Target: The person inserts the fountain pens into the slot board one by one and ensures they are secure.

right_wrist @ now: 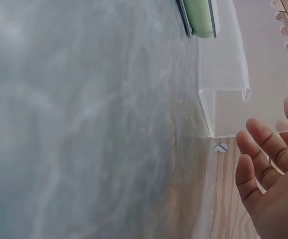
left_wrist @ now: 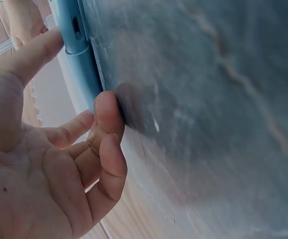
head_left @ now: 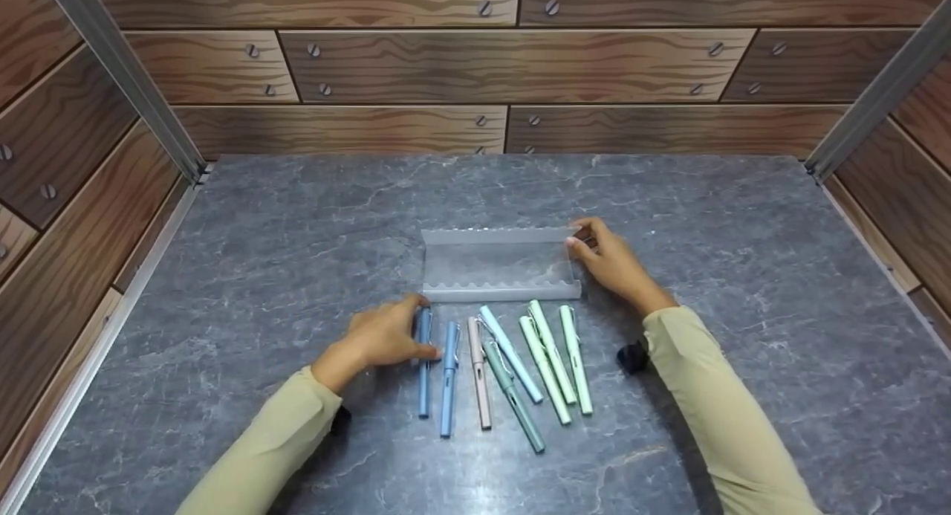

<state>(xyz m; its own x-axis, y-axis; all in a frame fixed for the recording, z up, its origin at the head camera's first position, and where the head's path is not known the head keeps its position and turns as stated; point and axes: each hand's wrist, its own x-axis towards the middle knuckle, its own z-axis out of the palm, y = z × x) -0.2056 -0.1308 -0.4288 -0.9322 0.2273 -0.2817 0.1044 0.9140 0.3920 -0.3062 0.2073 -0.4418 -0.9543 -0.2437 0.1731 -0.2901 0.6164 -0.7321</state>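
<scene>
My left hand (head_left: pixel 383 333) is at the leftmost blue pen (head_left: pixel 423 389), thumb across its cap and forefinger by its upper end. In the left wrist view the thumb touches the pen (left_wrist: pixel 81 69) and the other fingertips curl close to it. At the back, a clear plastic pen tray (head_left: pixel 501 293) with scalloped long edges lies on the table. My right hand (head_left: pixel 613 258) pinches the tray's right end near the far corner between thumb and forefinger. The right wrist view has its other fingers (right_wrist: pixel 268 144) loosely bent beside the tray's end.
Right of the held pen lie another blue pen (head_left: pixel 448 381), a pinkish-brown pen (head_left: pixel 479 374), a dark green pen (head_left: pixel 514 400), a light blue pen (head_left: pixel 511 355) and several light green pens (head_left: pixel 576 363). The grey marbled table (head_left: pixel 297 225) is bounded by wood-patterned walls (head_left: pixel 520 65).
</scene>
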